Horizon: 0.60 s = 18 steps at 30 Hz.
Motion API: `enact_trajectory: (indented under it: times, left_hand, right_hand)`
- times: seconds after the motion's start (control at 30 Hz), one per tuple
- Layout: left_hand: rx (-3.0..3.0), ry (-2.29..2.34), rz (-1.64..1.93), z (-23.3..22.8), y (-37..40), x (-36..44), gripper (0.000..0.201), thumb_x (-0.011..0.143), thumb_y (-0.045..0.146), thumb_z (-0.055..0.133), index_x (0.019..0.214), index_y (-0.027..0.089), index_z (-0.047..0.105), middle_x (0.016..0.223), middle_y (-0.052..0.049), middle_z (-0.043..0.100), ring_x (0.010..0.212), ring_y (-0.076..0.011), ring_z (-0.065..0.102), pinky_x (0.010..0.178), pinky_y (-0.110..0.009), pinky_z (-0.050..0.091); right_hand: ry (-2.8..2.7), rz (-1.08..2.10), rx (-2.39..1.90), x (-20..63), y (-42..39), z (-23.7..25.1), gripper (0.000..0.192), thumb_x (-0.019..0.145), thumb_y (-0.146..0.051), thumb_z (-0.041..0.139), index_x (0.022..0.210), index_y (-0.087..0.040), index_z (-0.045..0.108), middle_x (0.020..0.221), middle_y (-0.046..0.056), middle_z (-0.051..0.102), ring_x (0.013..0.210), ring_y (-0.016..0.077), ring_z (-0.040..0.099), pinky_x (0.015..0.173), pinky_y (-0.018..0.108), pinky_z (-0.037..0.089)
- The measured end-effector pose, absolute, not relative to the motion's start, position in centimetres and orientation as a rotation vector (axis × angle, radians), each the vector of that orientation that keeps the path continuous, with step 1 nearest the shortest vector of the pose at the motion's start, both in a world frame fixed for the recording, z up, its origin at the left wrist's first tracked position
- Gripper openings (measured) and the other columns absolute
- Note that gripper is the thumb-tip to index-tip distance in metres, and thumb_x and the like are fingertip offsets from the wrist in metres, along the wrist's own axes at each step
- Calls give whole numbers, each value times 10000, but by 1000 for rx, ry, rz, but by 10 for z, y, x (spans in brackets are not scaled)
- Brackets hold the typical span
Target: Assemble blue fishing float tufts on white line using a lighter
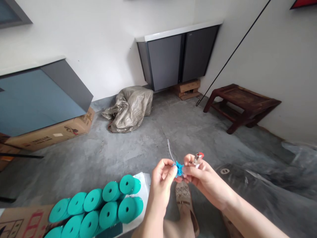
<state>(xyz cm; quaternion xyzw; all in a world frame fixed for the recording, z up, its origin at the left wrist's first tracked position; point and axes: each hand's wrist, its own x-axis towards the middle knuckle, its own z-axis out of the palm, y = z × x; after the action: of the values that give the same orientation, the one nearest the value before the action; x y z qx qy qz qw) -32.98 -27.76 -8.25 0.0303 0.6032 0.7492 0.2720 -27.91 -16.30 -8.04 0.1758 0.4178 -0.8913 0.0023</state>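
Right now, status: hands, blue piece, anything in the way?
Left hand: pinching blue spiky piece. Right hand: at its other side, also holding what looks like a lighter. Piece: raised above floor. In the way: hands partly cover it.

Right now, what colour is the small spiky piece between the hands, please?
The spiky piece is bright blue, as the head view shows.
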Motion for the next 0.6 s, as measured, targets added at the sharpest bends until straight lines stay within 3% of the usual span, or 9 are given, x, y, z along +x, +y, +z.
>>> enact_trajectory:
  times: [0.17,0.37,0.6]
  left_hand:
    - [144,1565,1998,-82,-279,-329,226,734,362,645,793,160,561,636,6,615,552,-119,579,586,-243,460]
    - [233,1763,2020,-84,-271,-320,183,798,350,587,754,181,532,662,14,609,630,-135,590,621,-239,441]
    - [48,1327,2239,-86,-267,-314,188,813,329,575,717,183,505,644,23,570,614,-105,510,620,-226,416]
  right_hand:
    - [1203,-2823,557,-279,-162,-79,140,663,-228,665,695,-187,535,519,-51,499,530,99,474,574,239,362]
    - [1576,-2759,657,-281,-167,-76,280,587,-344,775,727,-162,614,584,-31,521,548,98,426,556,250,340]
    - [1302,-2845,528,-278,-167,-83,234,676,-359,727,768,-153,664,623,2,579,579,99,474,566,233,360]
